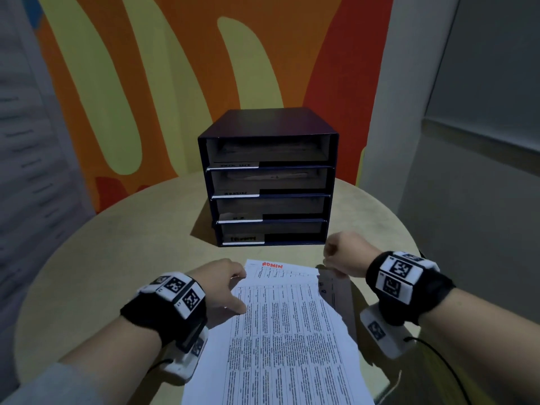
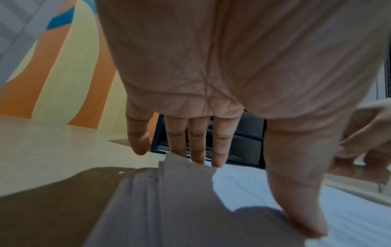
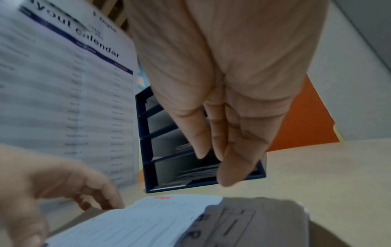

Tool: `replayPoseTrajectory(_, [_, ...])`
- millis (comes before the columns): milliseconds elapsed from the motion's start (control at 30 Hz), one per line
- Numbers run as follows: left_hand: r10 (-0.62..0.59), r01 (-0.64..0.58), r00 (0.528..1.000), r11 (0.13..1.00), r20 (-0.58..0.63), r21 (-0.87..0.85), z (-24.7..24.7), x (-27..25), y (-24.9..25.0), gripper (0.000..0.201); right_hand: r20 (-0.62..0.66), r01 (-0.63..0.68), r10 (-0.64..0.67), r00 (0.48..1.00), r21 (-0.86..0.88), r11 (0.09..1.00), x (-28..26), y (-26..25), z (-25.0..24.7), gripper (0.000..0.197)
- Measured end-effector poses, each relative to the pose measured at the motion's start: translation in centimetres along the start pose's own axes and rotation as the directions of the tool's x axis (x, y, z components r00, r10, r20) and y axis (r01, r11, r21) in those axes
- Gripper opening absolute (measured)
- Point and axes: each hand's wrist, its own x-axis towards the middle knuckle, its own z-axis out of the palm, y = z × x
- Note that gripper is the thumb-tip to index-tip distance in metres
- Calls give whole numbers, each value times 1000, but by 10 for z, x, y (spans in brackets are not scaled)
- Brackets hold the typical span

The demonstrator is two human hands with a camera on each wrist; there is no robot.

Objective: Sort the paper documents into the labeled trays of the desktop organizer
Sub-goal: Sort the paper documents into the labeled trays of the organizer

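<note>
Behind the round table (image 1: 87, 258) is a bright orange and yellow wall. On the table sits a dark organizer (image 1: 267, 176) with four labeled trays. Just in front of it lies the paper stack (image 1: 280, 331), and its top sheet says ADMIN in red. The left hand (image 1: 225, 283) rests on the stack's left edge, fingers straight, gripping nothing. The right hand (image 1: 344, 252) hangs curled by the far right corner; I cannot tell if it pinches a sheet. Two sheets might lift together, and one could end up in the wrong tray.

One organizer (image 1: 267, 176) with four trays, one paper stack (image 1: 280, 331), two hands.
</note>
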Motion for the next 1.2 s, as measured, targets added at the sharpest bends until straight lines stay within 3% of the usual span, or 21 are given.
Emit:
replayPoseTrajectory(133, [-7, 7, 1000, 999, -11, 37, 4, 0, 5, 80, 113, -89, 82, 990, 57, 994, -15, 7, 14, 14])
replayPoseTrajectory(267, [-32, 32, 1000, 999, -2, 37, 6, -2, 9, 78, 109, -116, 107, 988, 89, 989, -19, 9, 20, 23])
replayPoseTrajectory(467, [-45, 45, 999, 999, -12, 8, 5, -4, 11, 70, 119, -55, 67, 991, -101, 993, -28, -3, 21, 43])
replayPoseTrajectory(667, [-43, 43, 998, 999, -35, 12, 4, -6, 15, 57, 135, -40, 61, 989, -159, 986, -28, -7, 19, 52])
replayPoseTrajectory(800, [-35, 35, 998, 999, -49, -2, 4, -8, 17, 47, 148, -23, 46, 988, -152, 988, -30, -9, 20, 46])
replayPoseTrajectory(900, [-25, 24, 998, 999, -54, -22, 3, -10, 17, 39, 125, -11, 30, 992, -150, 989, -28, -8, 23, 16])
replayPoseTrajectory(967, [-9, 3, 996, 998, -93, -64, 2, -12, 13, 22, 74, -32, 37, 997, -72, 997, -29, -8, 24, 23])
replayPoseTrajectory(1033, [-23, -6, 985, 986, -171, -167, -1, -15, 5, 10, 48, -47, 43, 998, 104, 993, -29, -6, 21, 17])
replayPoseTrajectory(1100, [-49, -42, 961, 946, -270, -321, -6, -21, -3, 12, 44, -45, 33, 998, 311, 949, -32, -5, 15, 9])
replayPoseTrajectory(1200, [-52, -164, 914, 860, -402, -484, -16, -36, -7, 12, 23, -7, -6, 1000, 529, 848, -37, -6, 4, 15])
